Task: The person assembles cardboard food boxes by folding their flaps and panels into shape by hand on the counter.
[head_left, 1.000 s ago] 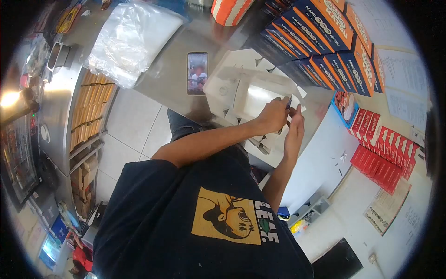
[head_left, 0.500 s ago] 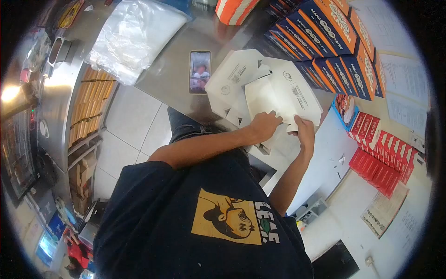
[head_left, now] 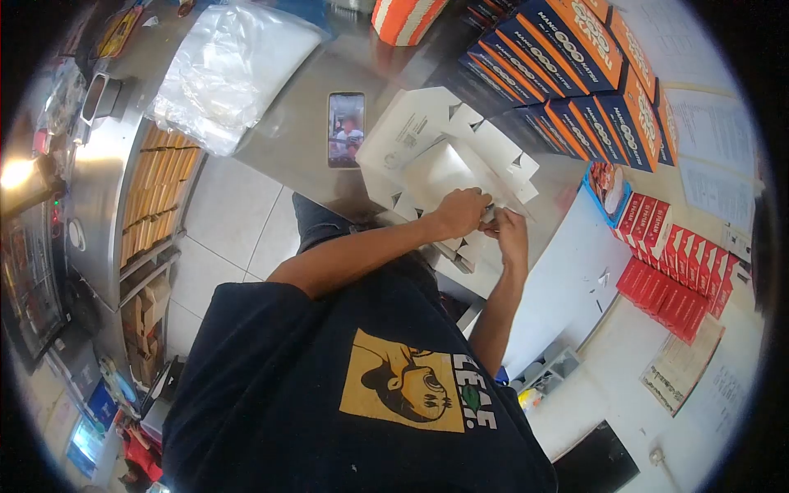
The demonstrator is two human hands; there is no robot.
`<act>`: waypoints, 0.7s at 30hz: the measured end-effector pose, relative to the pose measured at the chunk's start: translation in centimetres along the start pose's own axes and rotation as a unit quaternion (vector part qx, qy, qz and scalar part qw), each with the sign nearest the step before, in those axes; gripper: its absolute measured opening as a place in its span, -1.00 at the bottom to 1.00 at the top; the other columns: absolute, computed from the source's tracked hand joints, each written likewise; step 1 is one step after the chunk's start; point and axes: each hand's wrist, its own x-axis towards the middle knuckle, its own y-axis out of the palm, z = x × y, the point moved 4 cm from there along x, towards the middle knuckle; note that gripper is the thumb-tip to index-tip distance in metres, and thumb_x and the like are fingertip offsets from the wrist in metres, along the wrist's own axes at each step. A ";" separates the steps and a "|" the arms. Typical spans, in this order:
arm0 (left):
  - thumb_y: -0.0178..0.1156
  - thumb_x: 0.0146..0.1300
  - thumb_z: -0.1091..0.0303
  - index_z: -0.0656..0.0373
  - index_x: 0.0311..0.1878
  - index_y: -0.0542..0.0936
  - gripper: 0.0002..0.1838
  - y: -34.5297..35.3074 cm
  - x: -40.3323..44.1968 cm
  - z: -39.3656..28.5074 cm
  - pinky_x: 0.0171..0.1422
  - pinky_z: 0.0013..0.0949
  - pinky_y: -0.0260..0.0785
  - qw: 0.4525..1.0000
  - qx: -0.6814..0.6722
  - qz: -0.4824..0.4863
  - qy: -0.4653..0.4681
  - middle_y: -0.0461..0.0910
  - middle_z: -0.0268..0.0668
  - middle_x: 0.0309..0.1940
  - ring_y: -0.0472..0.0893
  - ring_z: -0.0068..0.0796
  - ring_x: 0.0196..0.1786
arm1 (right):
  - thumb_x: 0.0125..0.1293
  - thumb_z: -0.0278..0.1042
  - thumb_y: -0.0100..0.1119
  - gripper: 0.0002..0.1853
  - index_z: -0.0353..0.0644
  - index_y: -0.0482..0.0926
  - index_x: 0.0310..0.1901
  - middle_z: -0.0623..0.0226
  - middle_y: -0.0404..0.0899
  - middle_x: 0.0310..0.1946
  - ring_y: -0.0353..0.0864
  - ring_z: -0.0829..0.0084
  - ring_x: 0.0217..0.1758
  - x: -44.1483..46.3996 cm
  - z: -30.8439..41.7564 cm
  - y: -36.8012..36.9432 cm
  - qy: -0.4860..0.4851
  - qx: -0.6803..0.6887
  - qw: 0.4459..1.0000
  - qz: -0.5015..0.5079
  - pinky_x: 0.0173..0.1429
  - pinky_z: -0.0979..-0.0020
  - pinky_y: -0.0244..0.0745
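A white cardboard food box (head_left: 448,168), partly folded and with printed text on one panel, lies on the steel counter in front of my body. My left hand (head_left: 462,212) is closed on the box's near edge, fingers bent over the cardboard. Close beside it, my right hand (head_left: 508,237) pinches the near right corner, where a side panel (head_left: 500,185) stands up at a slant. The fingertips of both hands almost meet, and the exact fold between them is hidden. Several slotted tabs show along the right side and the near edge of the box.
A phone (head_left: 346,130) lies left of the box. Beyond it are a clear plastic bag (head_left: 234,70) and an orange-and-white striped container (head_left: 407,18). Stacked orange-and-blue boxes (head_left: 575,66) stand at the back right, red boxes (head_left: 678,263) farther right. Shelving (head_left: 160,197) is at left.
The right-hand panel, earlier leaning outward with its print showing, is now raised and turned inward. My right hand has shifted left, closer to my left hand.
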 end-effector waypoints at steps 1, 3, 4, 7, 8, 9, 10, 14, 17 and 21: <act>0.18 0.30 0.33 0.23 -0.18 0.58 -0.84 0.1 0.1 0.0 -0.04 0.07 0.51 1.000 0.000 -0.001 -0.001 0.62 -0.02 -0.26 0.67 0.09 -0.14 | 0.56 -0.32 -0.05 -0.66 -0.38 0.61 -0.29 0.12 0.72 -0.42 0.77 0.33 -0.39 0.0 -0.3 0.6 -0.009 -0.014 1.000 0.014 -0.25 0.42 0.65; 0.18 0.28 0.33 0.25 -0.20 0.59 -0.82 -0.3 0.0 -0.1 -0.02 0.06 0.53 0.999 0.012 -0.030 0.000 0.63 0.01 -0.26 0.67 0.10 -0.14 | 0.55 -0.32 -0.04 -0.66 -0.38 0.62 -0.29 0.12 0.72 -0.43 0.76 0.35 -0.39 -0.3 -0.6 1.6 -0.005 -0.003 1.000 -0.009 -0.25 0.41 0.65; 0.18 0.28 0.33 0.25 -0.20 0.59 -0.82 -0.6 0.0 0.0 -0.02 0.06 0.53 0.999 0.013 -0.029 0.000 0.63 0.01 -0.26 0.67 0.10 -0.14 | 0.55 -0.33 -0.04 -0.66 -0.39 0.63 -0.29 0.13 0.72 -0.44 0.76 0.37 -0.40 -0.6 -0.6 1.7 0.001 0.007 0.999 -0.037 -0.25 0.41 0.65; 0.18 0.29 0.27 0.25 -0.22 0.61 -0.79 -0.7 0.4 -0.4 0.00 0.05 0.54 0.999 0.014 0.028 -0.018 0.65 0.02 -0.25 0.68 0.10 -0.11 | 0.52 -0.35 0.01 -0.70 -0.37 0.66 -0.26 0.17 0.73 -0.44 0.67 0.44 -0.51 -1.2 -1.0 1.3 0.006 -0.077 0.997 -0.010 -0.33 0.41 0.60; 0.17 0.29 0.26 0.25 -0.26 0.63 -0.77 -1.2 0.5 -0.6 -0.03 0.06 0.55 1.000 0.008 0.009 -0.008 0.66 0.04 -0.29 0.69 0.12 -0.16 | 0.52 -0.35 0.01 -0.70 -0.37 0.66 -0.26 0.17 0.73 -0.44 0.67 0.44 -0.51 -1.7 -0.7 0.1 0.005 -0.077 0.997 -0.010 -0.33 0.41 0.60; 0.17 0.29 0.24 0.25 -0.30 0.65 -0.75 -1.8 0.3 -0.7 -0.07 0.07 0.56 1.000 0.003 -0.010 -0.001 0.68 0.06 -0.33 0.70 0.14 -0.21 | 0.48 -0.36 0.09 -0.76 -0.34 0.68 -0.24 0.21 0.72 -0.46 0.62 0.45 -0.55 -3.3 2.1 -0.7 -0.024 -0.093 0.995 0.028 -0.33 0.44 0.57; 0.17 0.29 0.24 0.25 -0.30 0.65 -0.75 -3.0 0.0 -1.3 -0.07 0.07 0.56 1.000 0.005 -0.011 -0.005 0.68 0.06 -0.33 0.70 0.14 -0.21 | 0.44 -0.38 0.17 -0.81 -0.31 0.69 -0.23 0.25 0.72 -0.47 0.57 0.47 -0.58 -4.3 4.2 -1.3 -0.053 -0.108 0.990 0.067 -0.33 0.46 0.54; 0.15 0.28 0.24 0.26 -0.43 0.67 -0.71 -8.0 -1.3 -5.3 -0.23 0.07 0.56 0.995 0.084 -0.047 0.011 0.66 0.08 -0.53 0.69 0.14 -0.42 | 0.22 -0.44 0.41 -0.78 -0.21 0.69 -0.09 0.23 0.71 -0.18 0.63 0.33 -0.18 -6.0 14.7 -4.3 -0.344 -0.235 0.891 -0.178 -0.01 0.36 0.50; 0.16 0.29 0.23 0.26 -0.37 0.70 -0.71 -10.6 -1.8 -8.8 -0.24 0.05 0.56 0.994 0.105 -0.006 0.021 0.67 0.09 -0.47 0.70 0.09 -0.36 | 0.19 -0.41 0.43 -0.63 -0.19 0.63 0.05 0.15 0.66 0.00 0.63 0.13 0.04 -1.6 17.2 -2.1 -0.423 -0.265 0.866 0.005 0.11 0.18 0.48; 0.17 0.36 0.02 0.19 -0.13 0.72 -0.61 -13.8 -1.1 -9.0 0.03 0.04 0.49 0.959 0.159 -0.211 0.107 0.63 -0.01 -0.04 0.59 -0.04 0.12 | 0.27 -0.34 0.31 -0.68 -0.23 0.58 0.02 0.00 0.66 -0.01 0.60 -0.14 0.10 2.3 13.6 -0.2 -0.340 -0.441 0.816 0.154 0.15 -0.02 0.47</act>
